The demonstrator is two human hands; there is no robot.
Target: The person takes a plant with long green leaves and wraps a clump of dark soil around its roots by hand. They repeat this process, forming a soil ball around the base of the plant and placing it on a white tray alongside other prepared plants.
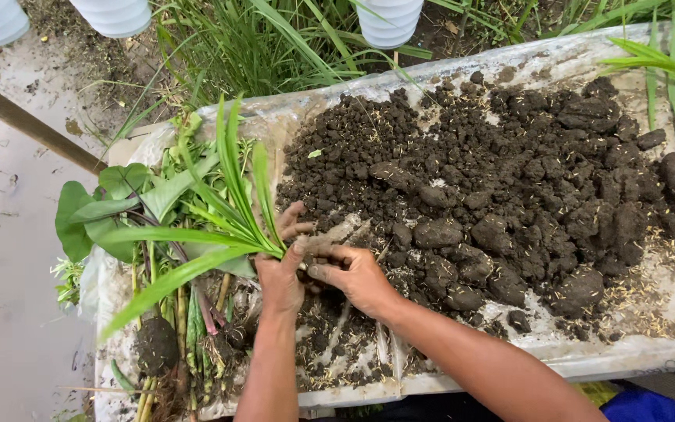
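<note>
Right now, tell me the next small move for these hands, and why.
Probably keep the left hand gripping the green seedling at its base while the right hand rubs soil off the roots; both hands meet there, and the pile of dark soil clods lies just beside them.

The soil (501, 195) heaped toward two o'clock is dark brown, almost black, flecked with pale straw-coloured husks. Under it the sheet (658, 352) is dirty white, smeared grey. The seedling (228, 211) at nine o'clock is bright green with long plain blades. Beside it the cut plants (119, 211) show deeper green leaves and purplish-red stems. At twelve o'clock the containers (388, 19) are white, ribbed with faint bands.
</note>
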